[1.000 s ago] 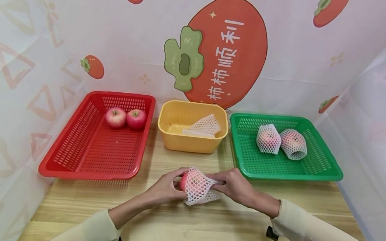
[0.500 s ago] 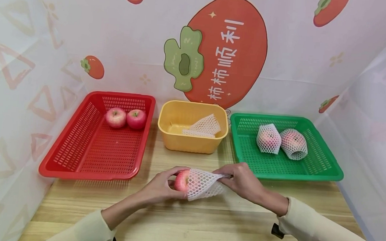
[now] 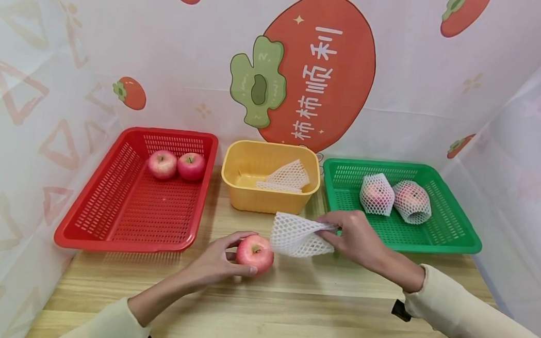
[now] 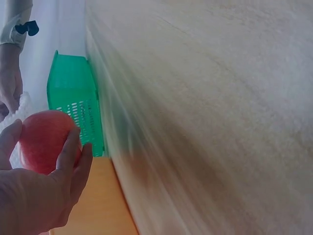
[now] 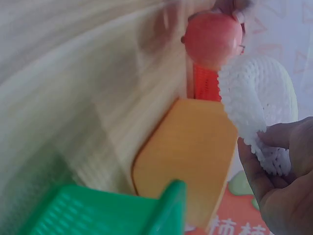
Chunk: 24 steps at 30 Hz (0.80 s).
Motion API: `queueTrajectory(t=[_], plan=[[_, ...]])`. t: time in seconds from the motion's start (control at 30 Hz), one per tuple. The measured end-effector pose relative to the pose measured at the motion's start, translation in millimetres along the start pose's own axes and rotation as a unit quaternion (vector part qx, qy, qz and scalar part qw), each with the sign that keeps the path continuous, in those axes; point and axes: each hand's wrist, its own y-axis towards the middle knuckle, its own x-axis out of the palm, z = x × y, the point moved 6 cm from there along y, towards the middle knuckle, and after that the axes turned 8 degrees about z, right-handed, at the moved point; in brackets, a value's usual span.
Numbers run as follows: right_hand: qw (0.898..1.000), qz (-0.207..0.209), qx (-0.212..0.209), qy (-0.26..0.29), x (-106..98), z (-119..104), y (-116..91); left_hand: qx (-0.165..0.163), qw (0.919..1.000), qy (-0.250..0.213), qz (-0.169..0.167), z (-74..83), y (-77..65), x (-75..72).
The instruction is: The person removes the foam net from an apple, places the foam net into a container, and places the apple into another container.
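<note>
My left hand grips a bare red apple above the table, thumb in front and fingers round its far side, stem facing up. Just right of it, my right hand pinches one end of a white foam fruit net. The net's free end points at the apple, and a small gap parts the two. Seen from the right wrist, the net gapes into a rounded mouth, with the apple beyond. In the left wrist view the fingers wrap the apple.
At the left a red basket contains two bare apples. A yellow bin in the middle holds more foam nets. On the right stands a green basket with two net-covered apples. A printed cloth hangs behind.
The net has come off the apple, drawn right and upward by my right hand. My left hand has moved slightly left and keeps hold of the apple, now fully bare.
</note>
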Motion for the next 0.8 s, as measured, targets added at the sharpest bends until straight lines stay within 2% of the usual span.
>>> queueTrajectory(t=[0.1, 0.3, 0.4, 0.57, 0.8], plan=[[1.0, 0.005, -0.003, -0.019, -7.9, -0.3, 7.1, -0.008, 0.9997, -0.021, -0.006, 3.5, -3.2, -2.9], [0.999, 0.011, -0.01, -0.039, -21.3, -2.7, 23.3, 0.012, 0.9998, -0.016, -0.006, 21.2, -10.4, -12.8], [0.999, 0.02, -0.012, -0.043, -27.3, -2.9, 31.7, 0.011, 0.9999, -0.01, -0.006, 30.6, -15.7, -18.6], [0.998, 0.027, 0.004, -0.054, -34.7, -1.1, 46.3, 0.013, 0.9994, 0.028, 0.013, 43.8, -22.5, -35.3], [0.998, 0.033, 0.014, -0.058, -38.6, 0.3, 68.0, 0.033, 0.9928, 0.097, 0.061, 65.6, -25.3, -68.4]])
